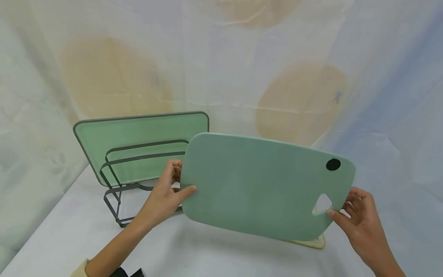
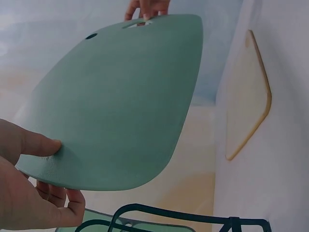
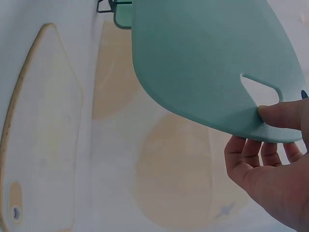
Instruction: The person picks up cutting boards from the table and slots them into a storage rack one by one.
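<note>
I hold a green cutting board (image 1: 256,184) in the air with both hands, its face tilted toward me. My left hand (image 1: 168,192) pinches its left edge, thumb on the front, fingers behind. At the right end my right hand (image 1: 349,211) pinches the edge beside the handle cutout (image 1: 322,203), below a black dot (image 1: 333,164). From the left wrist view the board (image 2: 116,101) stretches away from my left hand (image 2: 43,179); from the right wrist view the board (image 3: 212,63) sits above my right hand (image 3: 268,150).
A dark wire rack (image 1: 138,173) stands at the back left with another green board (image 1: 135,142) leaning in it. A cream-coloured board (image 3: 38,130) lies flat on the white cloth-covered table (image 1: 207,254), its corner (image 1: 316,242) peeking out under the held board.
</note>
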